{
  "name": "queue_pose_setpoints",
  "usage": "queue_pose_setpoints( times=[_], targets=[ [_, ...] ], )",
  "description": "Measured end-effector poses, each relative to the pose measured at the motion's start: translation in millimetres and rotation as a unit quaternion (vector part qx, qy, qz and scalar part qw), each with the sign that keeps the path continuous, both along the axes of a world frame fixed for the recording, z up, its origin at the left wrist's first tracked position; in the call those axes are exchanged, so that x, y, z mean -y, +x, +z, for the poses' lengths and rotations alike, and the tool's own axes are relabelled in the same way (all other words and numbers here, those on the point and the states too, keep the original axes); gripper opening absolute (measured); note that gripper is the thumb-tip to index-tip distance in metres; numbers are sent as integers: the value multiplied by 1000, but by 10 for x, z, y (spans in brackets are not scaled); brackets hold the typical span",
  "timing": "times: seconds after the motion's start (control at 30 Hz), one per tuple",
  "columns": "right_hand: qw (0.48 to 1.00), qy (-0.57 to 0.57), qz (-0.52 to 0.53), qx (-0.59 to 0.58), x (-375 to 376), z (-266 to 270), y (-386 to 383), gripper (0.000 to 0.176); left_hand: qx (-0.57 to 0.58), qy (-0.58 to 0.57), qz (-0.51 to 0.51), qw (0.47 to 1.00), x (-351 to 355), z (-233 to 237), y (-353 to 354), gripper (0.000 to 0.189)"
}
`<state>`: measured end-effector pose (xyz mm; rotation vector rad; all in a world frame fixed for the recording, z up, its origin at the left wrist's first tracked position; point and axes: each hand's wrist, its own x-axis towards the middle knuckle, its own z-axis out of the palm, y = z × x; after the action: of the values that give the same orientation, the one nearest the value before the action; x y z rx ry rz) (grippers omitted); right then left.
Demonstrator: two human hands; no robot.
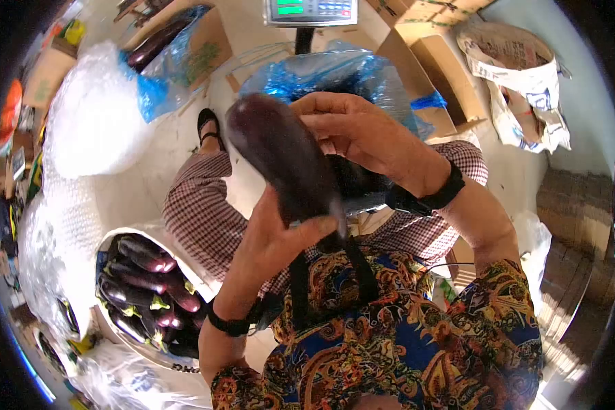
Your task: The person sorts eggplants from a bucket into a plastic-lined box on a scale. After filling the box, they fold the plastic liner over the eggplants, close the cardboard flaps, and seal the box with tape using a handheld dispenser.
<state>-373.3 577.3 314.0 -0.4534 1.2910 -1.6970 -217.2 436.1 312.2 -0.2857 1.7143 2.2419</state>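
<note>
A large dark purple eggplant (pixel 273 143), slightly blurred, is held up in front of me at a tilt. My left hand (pixel 273 236) wraps around its lower end, thumb across the near side. At the eggplant's upper right side, the bent fingers of my right hand (pixel 369 137) close against it. Their tips are partly hidden. Beneath my hands, a blue clear plastic bag (pixel 287 72) lines something between my legs, with dark contents largely covered. On the left stands a white round container (pixel 106 236) holding several eggplants (pixel 150 287).
A digital scale display (pixel 311 10) stands ahead. Cardboard boxes (pixel 451 75) sit at the upper right, beside a white woven sack (pixel 519 75). Another box (pixel 208 48), with blue plastic and an eggplant, lies upper left. White foam wrap and plastic (pixel 96 116) pile along the left.
</note>
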Motion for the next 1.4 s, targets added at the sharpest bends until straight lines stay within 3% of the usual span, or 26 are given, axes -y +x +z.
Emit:
queue_pose_setpoints(
  times=[0.07,0.1,0.13,0.17,0.2,0.23,0.3,0.37,0.43,0.5,0.53,0.6,0.73,0.8,0.87,0.93,0.97,1.0,1.1,1.13,1.17,1.23,1.27,1.3,1.37,1.4],
  targets=[
    [999,20,-28,-13,-102,-126,-139,36,4,20,98,995,-124,1,-213,61],
    [998,44,-47,-24,-168,-230,-216,37,6,19,89,996,-101,-32,-292,61],
    [997,43,-55,-21,-250,-373,-330,37,-1,138,127,982,3,-84,-346,60],
    [971,164,-54,-164,-347,-552,-491,37,-7,253,166,953,69,-113,-398,59],
    [910,279,-53,-301,-418,-720,-631,38,-17,178,208,962,74,-106,-406,58],
    [912,278,-60,-297,-465,-864,-728,38,-26,101,246,964,86,-96,-384,58],
    [812,444,31,-377,-524,-1175,-845,54,-40,69,216,973,222,-268,-331,60],
    [805,453,13,-382,-477,-1573,-822,59,71,-110,165,978,280,-329,-306,65],
    [792,478,13,-379,-376,-1766,-803,64,48,-112,120,985,181,-313,-351,73],
    [764,464,-5,-448,-356,-1862,-786,65,12,-66,169,983,9,-290,-432,72],
    [766,464,-5,-445,-358,-1891,-839,65,14,-67,167,984,-10,-299,-461,72],
    [783,482,97,-382,-342,-1787,-975,63,42,55,167,984,-27,-321,-509,67],
    [833,450,100,-305,-441,-1546,-998,59,37,25,159,986,-38,-394,-598,63],
    [848,369,-9,-380,-604,-1306,-975,51,36,-20,136,990,-108,-380,-662,58],
    [886,275,-85,-364,-786,-913,-1037,48,62,18,152,986,-178,-457,-709,53],
    [887,351,-45,-298,-952,-362,-1179,38,73,67,158,983,-255,-516,-792,46],
    [909,295,-77,-283,-1053,-158,-1172,39,73,66,158,983,-304,-555,-851,46],
    [927,237,-110,-267,-1153,-22,-1143,40,66,45,145,986,-357,-602,-917,49],
    [934,240,-196,-179,-1373,97,-1133,42,32,-24,90,995,-390,-635,-1093,54],
    [934,230,-221,-162,-1528,-126,-1235,41,18,-92,40,995,-367,-625,-1153,56],
    [934,230,-223,-160,-1623,-141,-1242,41,5,-160,-10,987,-344,-613,-1221,58],
    [953,149,-218,-145,-1777,-166,-1245,40,-45,-179,-31,982,-264,-466,-1372,64],
    [961,165,-203,-86,-1941,-185,-1317,40,-123,-296,-100,942,-190,-360,-1435,65],
    [977,57,-188,-82,-1985,-223,-1303,42,-198,-404,-166,877,-160,-291,-1486,67],
    [975,32,-211,-68,-2068,-227,-1246,44,-220,-418,-189,861,-208,-294,-1591,66],
    [974,30,-213,-69,-2102,-220,-1234,44,-297,-481,-254,784,-263,-360,-1637,65]
  ],
)
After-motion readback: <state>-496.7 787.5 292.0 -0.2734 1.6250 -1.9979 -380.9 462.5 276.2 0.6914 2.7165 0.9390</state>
